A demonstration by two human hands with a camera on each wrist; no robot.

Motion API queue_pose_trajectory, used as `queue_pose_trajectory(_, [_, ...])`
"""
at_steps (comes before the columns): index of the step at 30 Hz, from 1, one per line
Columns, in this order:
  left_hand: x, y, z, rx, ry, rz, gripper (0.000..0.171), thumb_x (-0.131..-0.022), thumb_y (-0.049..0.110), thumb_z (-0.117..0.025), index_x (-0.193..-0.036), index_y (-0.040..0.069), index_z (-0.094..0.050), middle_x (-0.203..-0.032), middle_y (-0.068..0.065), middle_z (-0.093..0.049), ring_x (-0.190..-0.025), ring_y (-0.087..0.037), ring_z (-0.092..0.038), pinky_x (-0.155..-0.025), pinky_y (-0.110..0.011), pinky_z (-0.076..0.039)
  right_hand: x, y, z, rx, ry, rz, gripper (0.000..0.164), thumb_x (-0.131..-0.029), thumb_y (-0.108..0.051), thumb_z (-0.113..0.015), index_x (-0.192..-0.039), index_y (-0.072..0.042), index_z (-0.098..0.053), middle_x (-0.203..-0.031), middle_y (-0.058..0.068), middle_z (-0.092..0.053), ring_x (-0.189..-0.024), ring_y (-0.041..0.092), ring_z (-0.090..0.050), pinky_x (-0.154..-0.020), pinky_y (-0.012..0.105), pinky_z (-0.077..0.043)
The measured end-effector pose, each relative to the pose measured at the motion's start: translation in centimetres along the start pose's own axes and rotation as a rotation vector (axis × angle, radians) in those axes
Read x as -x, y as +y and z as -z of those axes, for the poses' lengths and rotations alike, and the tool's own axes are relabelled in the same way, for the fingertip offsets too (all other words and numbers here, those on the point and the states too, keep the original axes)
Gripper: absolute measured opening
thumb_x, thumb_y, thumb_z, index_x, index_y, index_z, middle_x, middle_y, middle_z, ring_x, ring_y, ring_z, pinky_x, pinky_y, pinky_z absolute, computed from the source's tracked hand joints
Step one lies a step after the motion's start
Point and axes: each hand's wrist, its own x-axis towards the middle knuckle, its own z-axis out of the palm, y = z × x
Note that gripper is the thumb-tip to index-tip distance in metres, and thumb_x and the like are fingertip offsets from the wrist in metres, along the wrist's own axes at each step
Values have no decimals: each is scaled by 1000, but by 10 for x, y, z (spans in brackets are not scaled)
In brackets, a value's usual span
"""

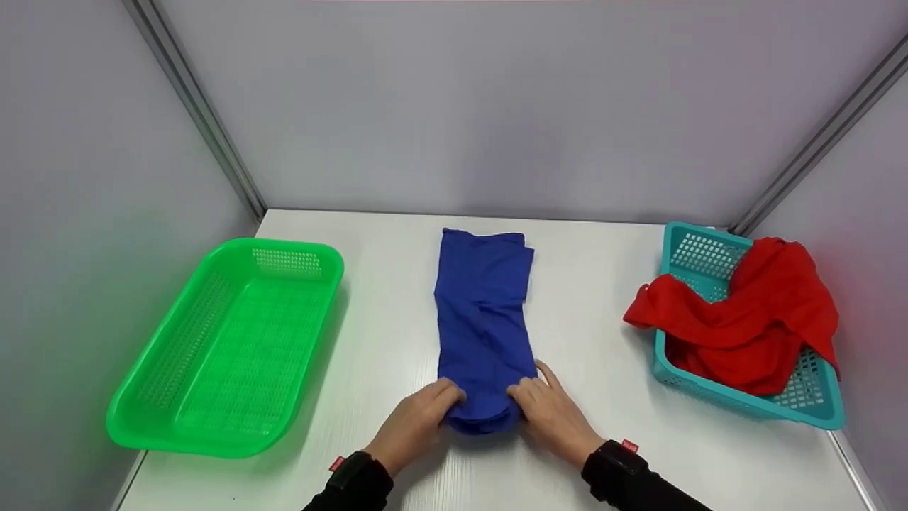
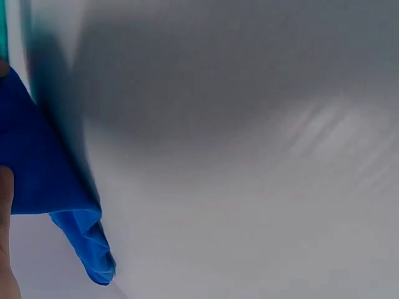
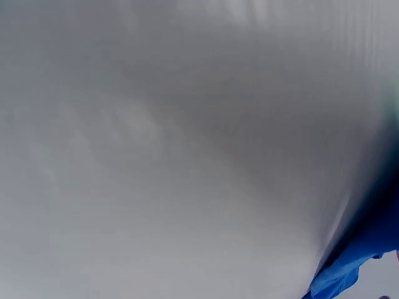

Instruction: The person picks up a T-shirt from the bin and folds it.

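Observation:
A blue folded cloth (image 1: 484,312), perhaps a garment, lies in a long narrow strip on the white table, its near end rolled or folded over. My left hand (image 1: 415,424) pinches the left side of that near end, while my right hand (image 1: 553,415) grips the right side, with one finger stretched along the edge. In the left wrist view the blue cloth (image 2: 37,149) shows at the left edge beside part of a finger or thumb (image 2: 5,218). Only a corner of the blue cloth (image 3: 355,261) appears in the right wrist view; most of that hand is out of frame.
On the left stands a green plastic basket (image 1: 241,348) with nothing in it. A turquoise basket (image 1: 738,404) on the right holds a red cloth (image 1: 759,319) that hangs over its left rim. Grey panels (image 1: 496,106) enclose the table (image 1: 383,298) at the back and sides.

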Motion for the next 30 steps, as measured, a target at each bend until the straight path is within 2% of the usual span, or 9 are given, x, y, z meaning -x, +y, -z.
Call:
queue_pose_trajectory(4, [-5, 3, 7, -44, 83, -68, 38, -73, -17, -73, -101, 8, -69, -99, 0, -64, -89, -15, -61, -81, -27, -53, 1, 6, 18, -60, 43, 56, 28, -79, 1, -62, -107, -2, -65, -89, 5, -63, -78, 19, -64, -106, 57, -48])
queue_pose_trajectory(8, [-7, 9, 17, -9, 114, -61, 36, -73, -14, -69, -101, 9, -69, -104, 0, -68, -98, -20, -61, -87, -34, -51, 7, 12, 43, -154, 75, 73, 38, -73, 1, -67, -111, -4, -69, -96, 3, -69, -87, 18, -69, -93, 43, -57])
queue_pose_trajectory(10, [-6, 12, 22, 37, 81, -44, 40, -74, -13, -69, -107, 8, -69, -112, -2, -71, -108, -23, -64, -93, -36, -53, 11, 14, 54, -206, 76, 70, 42, -72, 3, -68, -113, -6, -70, -99, 1, -70, -88, 16, -70, -84, 36, -59])
queue_pose_trajectory(13, [-3, 17, 27, 133, -6, -34, 45, -78, -15, -68, -118, 5, -68, -121, -5, -72, -118, -24, -67, -99, -38, -54, 14, 13, 68, -338, 16, 33, 44, -75, 7, -69, -116, -9, -71, -104, 0, -73, -93, 15, -71, -84, 27, -59])
queue_pose_trajectory(16, [0, 21, 32, 244, -113, -13, 44, -83, -16, -65, -122, 5, -68, -117, -4, -75, -108, -16, -72, -93, -30, -57, 12, 10, 77, -509, -57, 0, 45, -77, 11, -66, -117, -9, -71, -108, 2, -76, -99, 15, -73, -89, 25, -57])
queue_pose_trajectory(20, [2, 23, 37, 388, -227, 28, 46, -84, -18, -59, -120, 8, -72, -110, -3, -77, -96, -5, -70, -85, -19, -55, 6, 6, 82, -726, -155, -61, 44, -76, 15, -59, -108, -14, -70, -92, 0, -74, -81, 2, -65, -74, 12, -51])
queue_pose_trajectory(25, [-4, 21, 39, 563, -336, 172, 43, -87, -13, -58, -121, 8, -73, -92, -2, -72, -65, 6, -47, -68, -12, -45, -4, 11, 83, -874, -292, -206, 35, -83, 11, -59, -102, -16, -69, -73, -6, -61, -65, -7, -46, -60, 9, -39])
queue_pose_trajectory(27, [-9, 17, 37, 606, -341, 270, 38, -91, -10, -59, -122, 8, -73, -91, -2, -69, -59, 5, -37, -63, -14, -40, -9, 17, 80, -880, -323, -304, 28, -89, 6, -62, -105, -15, -71, -78, -5, -64, -67, -4, -49, -62, 13, -42])
queue_pose_trajectory(30, [-20, 9, 30, 614, -290, 418, 35, -95, -7, -60, -124, 7, -73, -103, -4, -72, -62, 3, -43, -65, -18, -43, -18, 29, 72, -830, -320, -473, 18, -95, -2, -66, -109, -13, -73, -92, -2, -71, -75, 1, -54, -70, 19, -47])
